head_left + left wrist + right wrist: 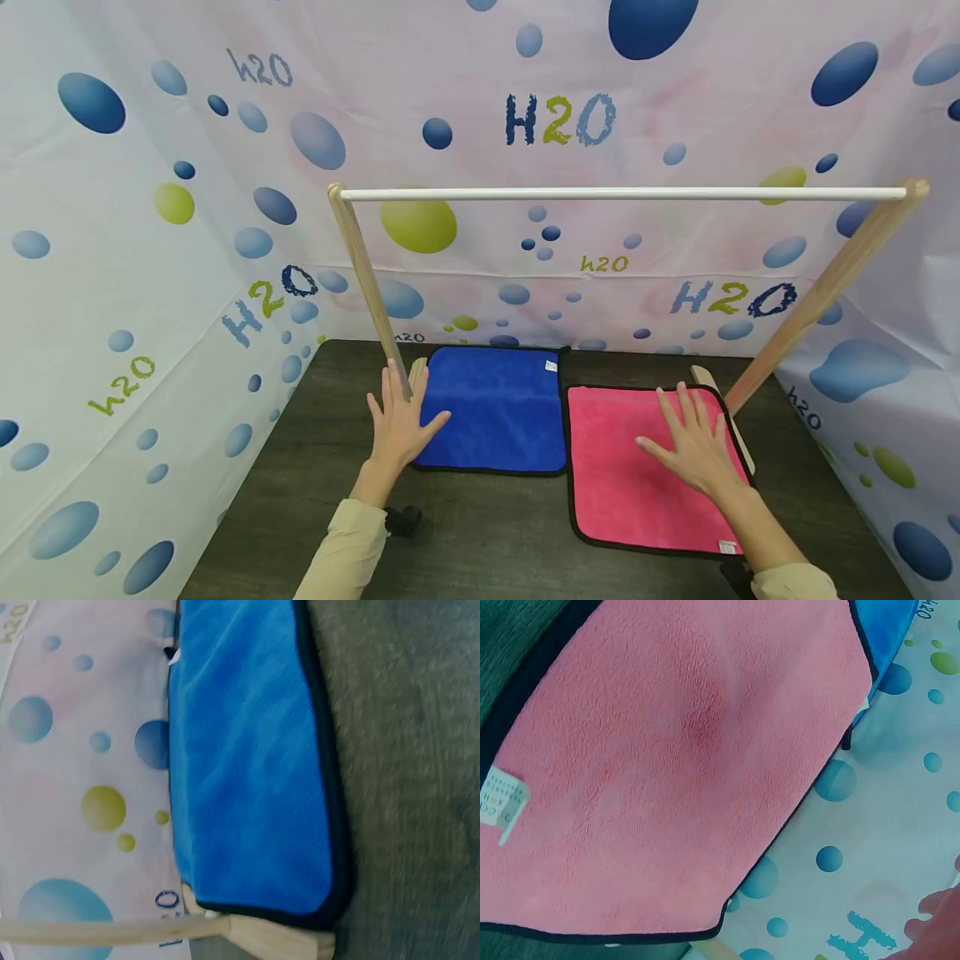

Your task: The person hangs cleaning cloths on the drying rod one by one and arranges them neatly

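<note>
A blue cloth (491,407) with a black hem lies flat on the dark table (480,533), and a pink cloth (637,475) lies just to its right. My left hand (399,421) is spread flat over the blue cloth's left edge, beside the rack's left post (367,287). Fingers straight, my right hand (693,442) presses flat on the pink cloth's right half. The left wrist view is filled by the blue cloth (247,765) and the rack's wooden foot (270,937). The right wrist view shows the pink cloth (667,772) with its white label (499,804).
A wooden drying rack straddles the cloths, its white rail (622,194) high across the back and its right post (825,292) slanting down to the table. Bubble-printed curtains (150,250) wall in the table on the left, back and right.
</note>
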`<state>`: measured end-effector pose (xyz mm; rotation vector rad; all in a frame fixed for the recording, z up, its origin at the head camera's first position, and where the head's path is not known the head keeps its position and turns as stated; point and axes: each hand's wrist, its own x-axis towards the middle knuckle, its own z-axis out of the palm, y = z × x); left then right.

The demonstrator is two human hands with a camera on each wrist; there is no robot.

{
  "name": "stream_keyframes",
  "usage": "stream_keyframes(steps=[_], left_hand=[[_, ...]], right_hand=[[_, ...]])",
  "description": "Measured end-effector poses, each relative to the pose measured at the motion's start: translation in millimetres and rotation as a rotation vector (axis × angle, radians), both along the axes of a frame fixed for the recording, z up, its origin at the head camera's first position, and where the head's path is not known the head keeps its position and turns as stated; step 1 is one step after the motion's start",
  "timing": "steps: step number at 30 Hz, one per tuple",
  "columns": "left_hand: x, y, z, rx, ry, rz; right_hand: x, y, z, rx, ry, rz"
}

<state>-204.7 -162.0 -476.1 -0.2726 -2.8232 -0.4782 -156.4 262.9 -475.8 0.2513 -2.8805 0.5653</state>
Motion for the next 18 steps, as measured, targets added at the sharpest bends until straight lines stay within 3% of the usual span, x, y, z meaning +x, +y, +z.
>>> stream_keyframes(steps=[10,18], left_hand=[[-13.3,-32,15.2,0.156,0.144,0.027],[-29.0,-52,23.9,0.219,0.290,0.003]], right_hand=[[-1.8,-14,-6.3,-0.060,-0.149,0.019],[-3.6,-30,-21.5,-0.198,-0.194,0.058]])
